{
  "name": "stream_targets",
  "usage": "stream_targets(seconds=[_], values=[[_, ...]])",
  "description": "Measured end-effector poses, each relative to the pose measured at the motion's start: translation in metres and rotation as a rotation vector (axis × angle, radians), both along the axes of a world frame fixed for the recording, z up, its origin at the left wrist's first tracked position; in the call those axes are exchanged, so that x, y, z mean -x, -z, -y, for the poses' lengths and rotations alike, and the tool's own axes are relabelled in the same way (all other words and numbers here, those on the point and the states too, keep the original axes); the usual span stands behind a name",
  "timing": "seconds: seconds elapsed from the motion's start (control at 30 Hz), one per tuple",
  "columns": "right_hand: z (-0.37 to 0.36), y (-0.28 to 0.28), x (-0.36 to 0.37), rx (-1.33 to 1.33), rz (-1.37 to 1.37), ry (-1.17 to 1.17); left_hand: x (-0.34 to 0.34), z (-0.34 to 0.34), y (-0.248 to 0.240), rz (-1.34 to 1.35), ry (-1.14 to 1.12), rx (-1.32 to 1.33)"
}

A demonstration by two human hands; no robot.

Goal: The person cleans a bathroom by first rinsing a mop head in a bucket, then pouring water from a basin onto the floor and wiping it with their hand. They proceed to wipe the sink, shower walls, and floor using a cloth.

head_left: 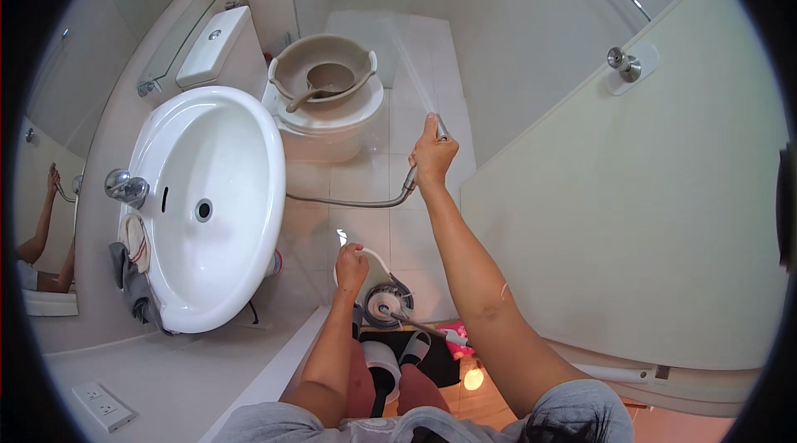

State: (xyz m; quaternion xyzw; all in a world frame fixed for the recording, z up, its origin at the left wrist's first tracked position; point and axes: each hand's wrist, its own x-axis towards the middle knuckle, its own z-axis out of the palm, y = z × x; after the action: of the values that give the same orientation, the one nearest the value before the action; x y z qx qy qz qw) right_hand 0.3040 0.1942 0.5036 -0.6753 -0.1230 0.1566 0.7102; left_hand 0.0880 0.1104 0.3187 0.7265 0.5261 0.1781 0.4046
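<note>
Grey short sleeves (579, 410) are occupying the lower edge, nearest the camera, with both bare forearms extending forward. The right hand (432, 156) is clamping firmly around a slim silver handheld sprayer (442, 126), with the thumb lying near its head. The sprayer is pointing away from the person, above the pale tiled floor (357, 235), and is discharging a thin water jet (413, 65) toward the far end. A flexible grey metal hose (357, 204) is curving leftward from the sprayer's lower end. The left hand (352, 264) is curling its fingers at the rim of a white bucket-like container (375, 262); whether it is gripping the rim, one cannot tell. A white oval ceramic sink (249, 127) is standing to the left. Beyond it, a beige plastic basin (286, 61) is resting on a white toilet (365, 117), with a beige dipper (332, 78) lying inside.
</note>
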Motion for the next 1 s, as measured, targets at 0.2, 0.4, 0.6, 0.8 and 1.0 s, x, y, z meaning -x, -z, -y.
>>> stream_targets(seconds=[0.2,0.4,0.6,0.8,1.0], values=[[0.019,0.013,-0.014,0.001,-0.213,0.004,0.006,0.001,0.019,0.018,-0.005,-0.126],[0.032,0.034,-0.026,0.030,-0.288,0.019,0.003,0.006,0.021,0.012,0.032,-0.155],[0.033,0.042,-0.028,0.013,-0.313,0.035,0.004,0.002,0.018,-0.008,0.038,-0.136],[0.051,0.057,-0.031,0.033,-0.304,0.185,0.002,0.003,0.009,-0.034,0.029,-0.005],[0.083,0.084,-0.025,0.117,-0.485,0.216,-0.004,0.009,0.005,-0.002,0.037,0.015]])
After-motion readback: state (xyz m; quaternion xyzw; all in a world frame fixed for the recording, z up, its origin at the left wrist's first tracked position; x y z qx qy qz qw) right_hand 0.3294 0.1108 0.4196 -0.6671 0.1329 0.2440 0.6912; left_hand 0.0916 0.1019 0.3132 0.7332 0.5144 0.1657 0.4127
